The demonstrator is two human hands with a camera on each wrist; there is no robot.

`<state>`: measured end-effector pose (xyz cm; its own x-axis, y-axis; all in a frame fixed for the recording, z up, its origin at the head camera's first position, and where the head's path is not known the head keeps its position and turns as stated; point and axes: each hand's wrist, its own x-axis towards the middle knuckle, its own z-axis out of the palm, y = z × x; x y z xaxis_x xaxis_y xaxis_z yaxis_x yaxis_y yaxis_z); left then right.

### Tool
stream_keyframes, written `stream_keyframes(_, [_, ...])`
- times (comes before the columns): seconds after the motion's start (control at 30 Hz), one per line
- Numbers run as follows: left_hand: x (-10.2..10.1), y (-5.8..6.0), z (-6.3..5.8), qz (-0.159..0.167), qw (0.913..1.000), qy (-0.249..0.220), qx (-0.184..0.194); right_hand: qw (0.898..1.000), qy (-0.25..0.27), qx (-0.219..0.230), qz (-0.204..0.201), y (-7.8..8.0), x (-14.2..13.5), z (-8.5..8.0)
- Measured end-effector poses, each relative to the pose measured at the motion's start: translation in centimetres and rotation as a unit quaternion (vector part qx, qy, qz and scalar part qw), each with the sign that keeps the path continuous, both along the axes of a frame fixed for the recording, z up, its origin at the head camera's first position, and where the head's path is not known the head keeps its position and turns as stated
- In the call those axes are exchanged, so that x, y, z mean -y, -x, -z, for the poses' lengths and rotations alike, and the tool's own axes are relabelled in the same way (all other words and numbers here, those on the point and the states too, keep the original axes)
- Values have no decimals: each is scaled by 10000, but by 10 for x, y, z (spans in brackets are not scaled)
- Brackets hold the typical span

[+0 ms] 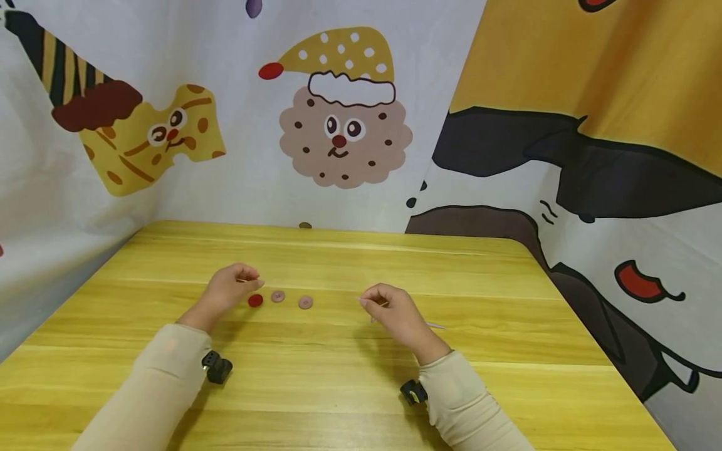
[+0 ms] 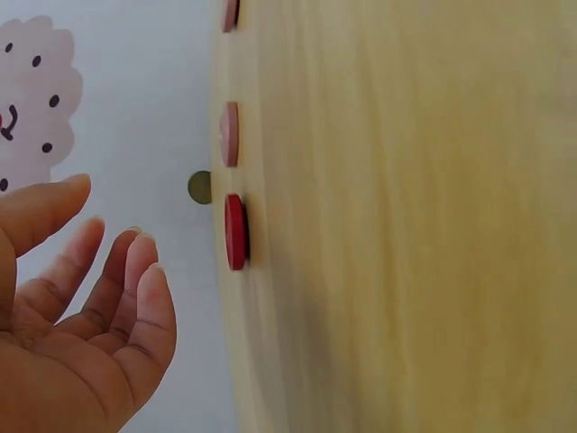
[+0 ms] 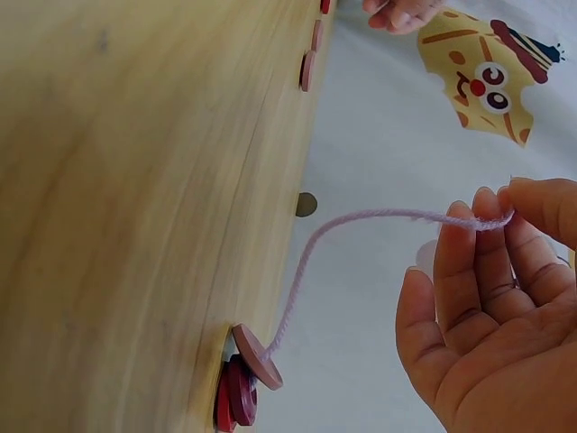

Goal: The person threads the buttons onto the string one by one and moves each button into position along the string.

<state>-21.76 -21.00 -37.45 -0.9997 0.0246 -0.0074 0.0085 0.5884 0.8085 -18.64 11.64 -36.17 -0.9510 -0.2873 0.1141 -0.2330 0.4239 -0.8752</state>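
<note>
My left hand (image 1: 228, 289) hovers just above a red button (image 1: 256, 300), its fingers loosely bent. In the left wrist view, thumb and fingers are apart with nothing between them. Right of the red button lie two pink buttons (image 1: 277, 296) (image 1: 305, 302). Between thumb and fingertips my right hand (image 1: 397, 313) pinches the end of a lilac yarn (image 3: 361, 215). This yarn arcs down to a tilted pink button (image 3: 259, 358), seen in the right wrist view. Against it rest a dark red button (image 3: 241, 390) and a red one (image 3: 223, 401); whether the yarn passes through those is hidden.
Everything rests on a yellow wood-grain table (image 1: 316, 376). Behind its far edge hangs a white curtain (image 1: 225, 37) with cartoon prints. A pale strand (image 1: 436, 325) shows on the table beside the right hand.
</note>
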Motion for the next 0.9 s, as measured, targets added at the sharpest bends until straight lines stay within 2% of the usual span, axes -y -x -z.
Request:
stream_keyframes(0.47, [6, 3, 0, 210, 9986, 258, 409, 10000, -25, -16, -77, 0, -2, -1])
stream_keyframes(0.9, [9, 4, 2, 450, 9966, 470, 513, 9999, -35, 55, -102, 1, -2, 1])
